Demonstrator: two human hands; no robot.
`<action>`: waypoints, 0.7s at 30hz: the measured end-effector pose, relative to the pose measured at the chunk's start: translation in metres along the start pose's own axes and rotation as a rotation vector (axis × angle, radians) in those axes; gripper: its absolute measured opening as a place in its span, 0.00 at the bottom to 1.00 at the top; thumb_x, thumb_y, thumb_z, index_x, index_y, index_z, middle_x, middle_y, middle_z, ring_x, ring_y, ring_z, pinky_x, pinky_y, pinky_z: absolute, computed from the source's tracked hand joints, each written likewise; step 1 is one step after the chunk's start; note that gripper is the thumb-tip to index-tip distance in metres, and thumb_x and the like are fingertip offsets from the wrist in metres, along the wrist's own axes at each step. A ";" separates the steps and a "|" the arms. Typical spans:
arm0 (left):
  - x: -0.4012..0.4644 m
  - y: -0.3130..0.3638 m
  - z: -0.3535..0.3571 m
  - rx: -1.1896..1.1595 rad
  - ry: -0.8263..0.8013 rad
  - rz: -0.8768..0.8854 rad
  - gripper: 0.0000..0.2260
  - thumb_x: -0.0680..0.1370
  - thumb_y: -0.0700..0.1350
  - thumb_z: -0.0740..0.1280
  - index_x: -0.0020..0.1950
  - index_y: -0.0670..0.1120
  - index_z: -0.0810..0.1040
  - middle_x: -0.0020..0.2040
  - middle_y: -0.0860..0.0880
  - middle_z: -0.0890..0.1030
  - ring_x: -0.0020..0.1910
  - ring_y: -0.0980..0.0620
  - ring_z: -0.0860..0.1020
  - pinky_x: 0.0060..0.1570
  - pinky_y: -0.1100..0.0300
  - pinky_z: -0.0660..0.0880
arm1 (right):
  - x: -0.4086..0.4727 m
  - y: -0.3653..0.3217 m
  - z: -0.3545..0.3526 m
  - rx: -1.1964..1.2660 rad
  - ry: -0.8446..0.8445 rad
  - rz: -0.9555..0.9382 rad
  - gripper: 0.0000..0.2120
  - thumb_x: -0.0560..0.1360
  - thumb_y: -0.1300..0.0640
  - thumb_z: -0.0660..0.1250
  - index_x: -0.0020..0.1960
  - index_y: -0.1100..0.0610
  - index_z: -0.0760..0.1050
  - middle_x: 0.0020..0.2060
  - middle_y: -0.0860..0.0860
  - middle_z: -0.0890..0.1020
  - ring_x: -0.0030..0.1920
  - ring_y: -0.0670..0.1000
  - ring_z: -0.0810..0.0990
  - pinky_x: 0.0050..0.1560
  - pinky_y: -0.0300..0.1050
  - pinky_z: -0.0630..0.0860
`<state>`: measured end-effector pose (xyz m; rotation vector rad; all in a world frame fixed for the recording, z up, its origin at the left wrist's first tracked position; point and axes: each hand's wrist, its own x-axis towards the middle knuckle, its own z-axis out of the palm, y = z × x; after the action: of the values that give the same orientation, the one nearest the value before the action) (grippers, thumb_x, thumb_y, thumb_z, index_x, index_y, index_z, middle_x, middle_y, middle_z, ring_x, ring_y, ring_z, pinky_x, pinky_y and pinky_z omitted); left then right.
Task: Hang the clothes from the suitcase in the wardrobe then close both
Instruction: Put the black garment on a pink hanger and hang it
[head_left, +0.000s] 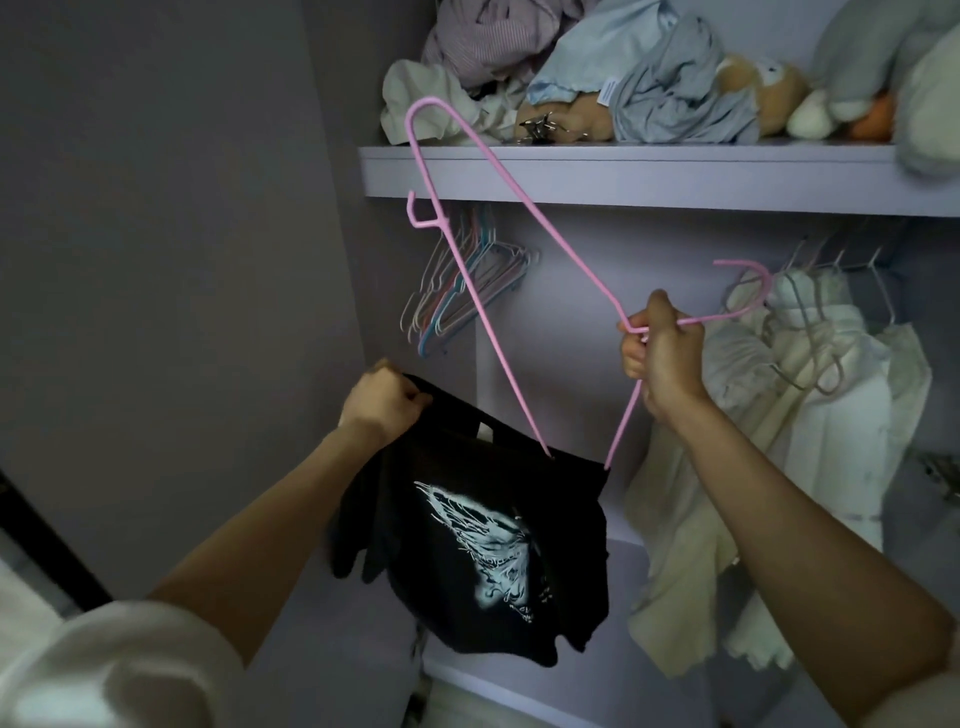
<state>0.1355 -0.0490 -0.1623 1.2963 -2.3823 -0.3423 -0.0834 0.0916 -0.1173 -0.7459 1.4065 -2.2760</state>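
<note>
Right hand (662, 353), centre right of frame, grips the neck of a thin pink wire hanger (498, 291); one hanger end is buried in the collar of a black T-shirt with a pale printed graphic (483, 540), which hangs low at centre. Left hand (387, 402) pinches the shirt's collar edge, fingers curled round the cloth. Risk, as judged: only one shoulder looks threaded, so the shirt may slide off if the left hand lets go early; the free upper end could snag the lilac wardrobe shelf (623, 176) close behind it. Shelf carries crumpled clothes and plush toys. Below, empty hangers (462, 291) at centre, cream garments (779, 415) at right. Interior dim; suitcase not in view.
</note>
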 end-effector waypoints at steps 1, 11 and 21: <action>0.000 0.004 0.001 -0.006 -0.023 -0.009 0.08 0.75 0.43 0.67 0.50 0.46 0.84 0.57 0.45 0.78 0.56 0.44 0.77 0.59 0.57 0.72 | 0.001 0.000 0.000 -0.026 0.006 -0.001 0.21 0.81 0.57 0.51 0.30 0.60 0.65 0.12 0.44 0.60 0.13 0.42 0.55 0.21 0.26 0.52; -0.015 0.074 0.023 -0.716 -0.236 -0.201 0.21 0.75 0.33 0.66 0.68 0.40 0.71 0.57 0.42 0.75 0.45 0.45 0.78 0.28 0.66 0.78 | -0.009 0.036 0.009 -0.226 0.172 0.045 0.23 0.81 0.53 0.51 0.29 0.55 0.69 0.13 0.45 0.68 0.14 0.41 0.63 0.22 0.37 0.60; -0.002 0.058 0.003 -1.039 0.152 -0.187 0.14 0.72 0.30 0.66 0.38 0.49 0.69 0.39 0.48 0.74 0.38 0.49 0.74 0.42 0.55 0.77 | -0.066 0.093 0.009 -0.008 0.024 0.176 0.19 0.82 0.56 0.50 0.33 0.57 0.64 0.12 0.46 0.63 0.14 0.40 0.60 0.16 0.30 0.56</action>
<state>0.0914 -0.0161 -0.1424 0.9484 -1.5253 -1.2644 -0.0233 0.0814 -0.2134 -0.5737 1.4325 -2.1522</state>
